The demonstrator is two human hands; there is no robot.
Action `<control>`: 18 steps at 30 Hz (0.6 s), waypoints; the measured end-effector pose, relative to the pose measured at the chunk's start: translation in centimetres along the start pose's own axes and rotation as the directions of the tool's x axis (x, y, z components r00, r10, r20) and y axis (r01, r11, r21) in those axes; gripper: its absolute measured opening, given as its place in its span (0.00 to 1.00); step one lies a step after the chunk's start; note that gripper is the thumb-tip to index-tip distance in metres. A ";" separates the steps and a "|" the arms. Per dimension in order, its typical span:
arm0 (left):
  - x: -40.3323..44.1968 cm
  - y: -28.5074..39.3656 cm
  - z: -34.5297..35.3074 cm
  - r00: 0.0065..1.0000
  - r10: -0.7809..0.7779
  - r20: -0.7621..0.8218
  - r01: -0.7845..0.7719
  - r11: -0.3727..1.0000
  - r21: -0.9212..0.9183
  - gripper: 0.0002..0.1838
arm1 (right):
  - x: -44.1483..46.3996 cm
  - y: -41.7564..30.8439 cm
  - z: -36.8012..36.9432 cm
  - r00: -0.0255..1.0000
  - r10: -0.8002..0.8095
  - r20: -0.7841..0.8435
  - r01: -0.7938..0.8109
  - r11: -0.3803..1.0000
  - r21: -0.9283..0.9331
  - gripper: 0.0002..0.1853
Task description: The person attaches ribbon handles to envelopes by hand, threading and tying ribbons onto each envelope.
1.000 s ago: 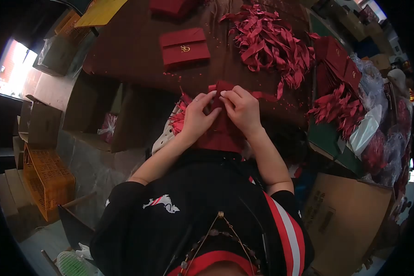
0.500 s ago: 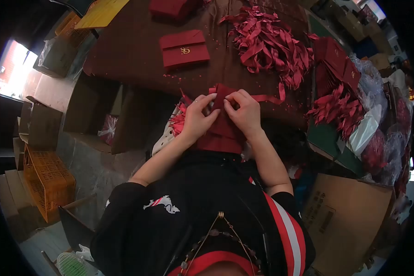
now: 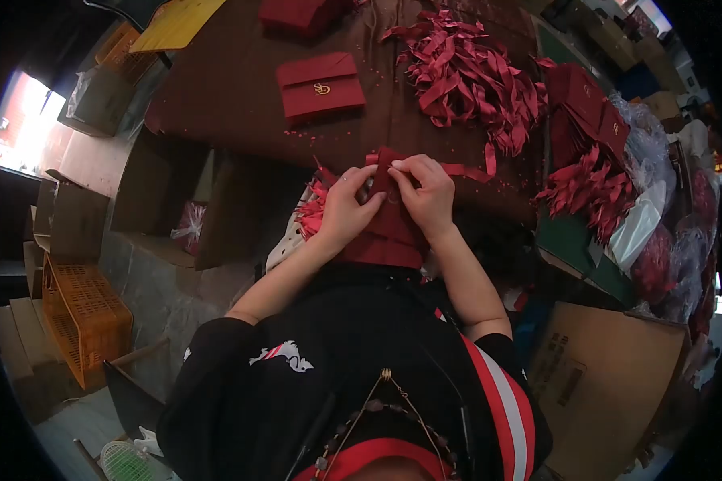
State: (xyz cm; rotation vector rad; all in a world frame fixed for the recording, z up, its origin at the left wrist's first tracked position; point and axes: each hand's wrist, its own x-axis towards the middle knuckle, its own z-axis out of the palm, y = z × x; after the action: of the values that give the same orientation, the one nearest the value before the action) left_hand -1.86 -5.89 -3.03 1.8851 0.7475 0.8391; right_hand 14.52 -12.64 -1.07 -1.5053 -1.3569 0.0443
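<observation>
Your desk (image 3: 217, 104) is spread with a dark cloth. Beyond the right hand (image 3: 427, 192) lies the ribbon pile (image 3: 473, 72), its strands tangled. Hazard: a strand dragged from this mass could bring others with it; the cause would be a sharp pull.

The held red bag (image 3: 393, 220) is between you and the desk, in front of your body, with its narrow upper part between both hands. Hazard: it could twist or crease if your two hands press unevenly, since no firm support for it is visible.

The lettered red bag (image 3: 321, 96) lies on the desk, well apart from your hands. Risk of contact is judged low.

Your left hand (image 3: 347, 204) is at the bag's left edge, thumb against it; thumb and forefinger tips are apart, and you cannot tell from this view whether the hidden fingers clamp it. On your right hand, thumb and forefinger are together, pinching the bag's upper part. Hazard: a weak left hold could let the bag turn under the right pinch.

The red ribbon (image 3: 467, 171) extends right from behind your right hand onto the desk. Whether it is fastened is hidden. Hazard: a snagged tail could pull it askew.

Small red scraps (image 3: 303, 134) dot the cloth. Hazard: stray bits could cling to the fabric.
</observation>
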 end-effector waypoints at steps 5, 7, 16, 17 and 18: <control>0.0 -0.1 0.1 1.000 -0.008 0.006 0.008 1.000 -0.028 0.25 | 0.2 -0.3 -0.2 0.997 -0.078 0.024 0.080 0.984 -0.160 0.04; -0.1 0.2 -0.1 1.000 -0.011 0.016 0.011 1.000 -0.023 0.26 | 0.1 -0.3 -0.1 0.999 -0.043 0.026 0.046 0.990 -0.135 0.04; -0.2 -0.5 0.2 0.997 0.008 0.078 -0.002 0.997 -0.082 0.29 | -0.3 -1.0 0.5 0.998 0.063 0.002 -0.063 0.997 0.046 0.05; -0.4 -0.4 0.4 0.999 -0.004 0.047 0.008 0.996 -0.090 0.29 | -0.2 -1.2 0.5 1.000 0.030 -0.003 -0.030 0.999 0.012 0.05; -0.4 -0.2 0.4 1.000 -0.016 0.018 0.017 0.995 -0.098 0.29 | 0.0 -1.1 0.5 0.999 0.031 -0.006 -0.031 0.999 0.011 0.05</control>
State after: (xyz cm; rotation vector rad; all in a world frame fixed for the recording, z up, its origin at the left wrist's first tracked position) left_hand -1.78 -6.36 -3.44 1.7946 0.6980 0.8335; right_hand 13.45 -12.59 -0.57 -1.5166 -1.3262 0.0659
